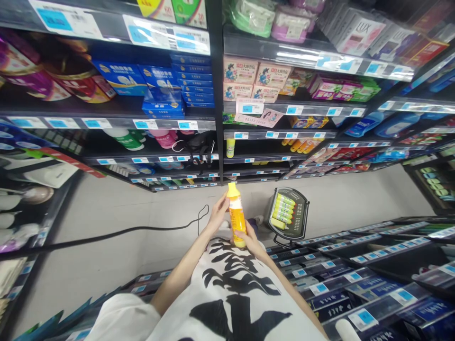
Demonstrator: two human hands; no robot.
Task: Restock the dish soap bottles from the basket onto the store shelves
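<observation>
An orange bottle with a yellow cap point(237, 219) is held in front of my body, nearly upright in the picture. My left hand point(219, 211) grips it near the white band below the cap, from the left side. Lower down, my right hand point(250, 237) is closed around its base from the right. On the floor to the right stands a grey shopping basket point(301, 214). Inside it lie several yellow-green bottles point(283, 208) side by side. A similar yellow-green bottle point(231, 148) stands alone on a lower shelf ahead.
Dark store shelves point(249, 46) with price tags rise ahead, holding boxed soaps point(268, 74) and blue boxes point(121, 76). Several orange bottles point(302, 143) lie on a lower shelf. A black cable point(142, 228) crosses the aisle at left. More shelving point(377, 296) is close behind at right.
</observation>
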